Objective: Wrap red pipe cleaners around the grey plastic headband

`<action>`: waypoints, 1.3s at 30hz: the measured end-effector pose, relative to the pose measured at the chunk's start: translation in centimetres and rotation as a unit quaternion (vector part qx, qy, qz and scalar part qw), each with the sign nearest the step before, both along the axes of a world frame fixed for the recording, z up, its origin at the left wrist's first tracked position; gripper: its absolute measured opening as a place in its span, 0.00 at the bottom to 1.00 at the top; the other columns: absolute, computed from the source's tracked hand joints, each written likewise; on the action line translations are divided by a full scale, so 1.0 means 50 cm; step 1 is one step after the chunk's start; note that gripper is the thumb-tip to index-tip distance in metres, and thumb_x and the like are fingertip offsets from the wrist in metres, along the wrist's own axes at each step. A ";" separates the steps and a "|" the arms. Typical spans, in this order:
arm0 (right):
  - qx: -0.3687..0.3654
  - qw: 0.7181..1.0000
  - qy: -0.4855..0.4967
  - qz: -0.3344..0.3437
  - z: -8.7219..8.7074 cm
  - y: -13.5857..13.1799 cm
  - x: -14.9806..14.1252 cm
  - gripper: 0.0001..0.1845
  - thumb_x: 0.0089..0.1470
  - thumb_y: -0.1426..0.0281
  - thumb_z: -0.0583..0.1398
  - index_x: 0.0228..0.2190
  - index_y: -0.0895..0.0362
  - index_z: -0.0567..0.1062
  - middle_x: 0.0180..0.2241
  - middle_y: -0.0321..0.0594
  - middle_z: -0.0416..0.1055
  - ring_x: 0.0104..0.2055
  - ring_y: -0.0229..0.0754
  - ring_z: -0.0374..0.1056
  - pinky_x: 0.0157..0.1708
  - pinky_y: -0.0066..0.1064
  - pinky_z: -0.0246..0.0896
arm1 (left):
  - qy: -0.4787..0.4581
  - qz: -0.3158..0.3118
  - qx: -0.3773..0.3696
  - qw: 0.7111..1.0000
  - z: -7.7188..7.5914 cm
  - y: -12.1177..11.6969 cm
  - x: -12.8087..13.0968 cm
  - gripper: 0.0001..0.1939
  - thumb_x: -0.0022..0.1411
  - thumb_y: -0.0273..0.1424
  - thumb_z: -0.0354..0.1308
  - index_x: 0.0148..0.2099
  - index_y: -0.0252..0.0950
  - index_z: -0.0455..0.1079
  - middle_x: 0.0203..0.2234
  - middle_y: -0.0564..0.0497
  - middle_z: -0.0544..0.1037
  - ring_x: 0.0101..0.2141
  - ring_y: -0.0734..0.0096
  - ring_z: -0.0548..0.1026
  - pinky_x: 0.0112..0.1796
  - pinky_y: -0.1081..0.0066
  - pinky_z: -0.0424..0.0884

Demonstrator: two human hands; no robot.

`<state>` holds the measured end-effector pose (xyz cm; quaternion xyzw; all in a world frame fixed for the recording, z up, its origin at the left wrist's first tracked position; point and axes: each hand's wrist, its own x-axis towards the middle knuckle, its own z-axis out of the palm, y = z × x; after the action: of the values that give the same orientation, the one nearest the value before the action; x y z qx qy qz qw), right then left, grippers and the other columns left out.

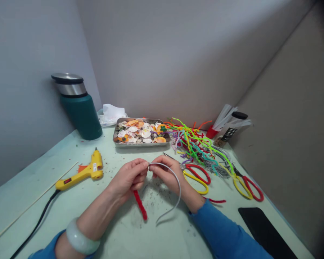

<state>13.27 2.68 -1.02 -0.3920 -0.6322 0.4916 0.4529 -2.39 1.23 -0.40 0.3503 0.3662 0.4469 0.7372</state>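
My left hand (132, 176) is closed in a pinch, and a red pipe cleaner (140, 205) hangs down from under its fingers. Facing it, fingertips almost touching, my right hand (167, 172) pinches a thin grey wire (179, 187). The wire arches over the right fingers and curves down to a loose end above the table. Where the wire and the pipe cleaner meet, if they do, is hidden by my fingers. Just right of my right hand lie scissors (196, 176) with one red and one yellow handle. Another short red pipe cleaner (216, 200) lies beyond my right wrist.
A yellow glue gun (83, 172) and a thin stick (35, 203) lie left. Behind stand a green bottle (81, 115) and a metal tray (140, 145) of shells. Right are tangled pipe cleaners (194, 140), more scissors (248, 183), a jar (232, 127) and a black slab (261, 230).
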 end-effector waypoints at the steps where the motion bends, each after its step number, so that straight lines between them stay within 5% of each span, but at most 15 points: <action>1: -0.018 1.000 0.010 0.004 0.000 0.000 -0.001 0.07 0.48 0.66 0.63 0.26 0.58 0.72 0.19 0.33 0.68 0.22 0.35 0.64 0.24 0.25 0.59 | 0.003 0.003 0.003 1.000 0.000 0.000 0.000 0.14 0.55 0.37 0.62 0.29 0.36 0.61 0.13 0.64 0.51 0.15 0.86 0.41 0.15 0.81 0.39; 12: -0.077 0.996 0.014 0.047 0.008 0.017 0.007 0.13 0.43 0.62 0.66 0.23 0.60 0.75 0.21 0.34 0.69 0.23 0.34 0.62 0.26 0.25 0.58 | 0.019 0.033 0.000 0.999 0.000 0.000 0.004 0.11 0.54 0.34 0.62 0.38 0.36 0.66 0.14 0.64 0.52 0.15 0.86 0.43 0.15 0.81 0.39; 17: -0.122 0.989 0.017 0.081 0.006 0.016 0.007 0.15 0.44 0.60 0.66 0.22 0.60 0.74 0.20 0.34 0.69 0.21 0.32 0.61 0.23 0.25 0.57 | 0.029 0.041 -0.016 0.999 0.001 0.004 0.001 0.12 0.52 0.36 0.64 0.32 0.34 0.66 0.13 0.64 0.53 0.14 0.87 0.43 0.14 0.81 0.39; 22: -0.142 0.989 0.038 -0.031 -0.009 0.041 0.020 0.14 0.46 0.60 0.64 0.26 0.60 0.74 0.23 0.38 0.71 0.23 0.35 0.65 0.23 0.25 0.59 | 0.037 0.074 -0.017 0.996 0.005 0.009 -0.004 0.15 0.49 0.36 0.65 0.28 0.33 0.63 0.13 0.64 0.53 0.14 0.88 0.45 0.14 0.81 0.39; 27: 0.091 0.975 -0.045 -0.199 0.019 0.034 0.035 0.11 0.55 0.63 0.57 0.30 0.57 0.74 0.28 0.39 0.72 0.28 0.38 0.67 0.28 0.29 0.61 | 0.044 0.105 -0.023 0.993 0.001 0.015 -0.008 0.17 0.47 0.36 0.66 0.25 0.34 0.60 0.14 0.63 0.54 0.14 0.88 0.46 0.14 0.81 0.39; 32: 0.318 0.910 -0.252 -0.085 0.059 -0.025 0.014 0.10 0.60 0.70 0.53 0.33 0.57 0.75 0.32 0.43 0.74 0.35 0.42 0.67 0.38 0.33 0.58 | 0.057 0.143 -0.009 0.988 -0.006 0.018 -0.010 0.18 0.48 0.36 0.66 0.23 0.35 0.58 0.13 0.63 0.53 0.14 0.87 0.47 0.13 0.81 0.42; 39: 0.341 0.803 -0.485 -0.055 0.043 -0.065 -0.033 0.11 0.58 0.69 0.55 0.29 0.59 0.75 0.29 0.44 0.72 0.35 0.46 0.63 0.34 0.36 0.53 | 0.048 0.199 0.009 0.979 0.002 0.020 -0.011 0.19 0.46 0.35 0.67 0.22 0.36 0.57 0.13 0.64 0.53 0.13 0.87 0.46 0.12 0.81 0.43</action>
<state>11.61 -0.57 1.12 -0.4334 -0.8738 -0.0356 0.2176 -2.92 2.24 -0.32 0.2983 0.4590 0.5707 0.6121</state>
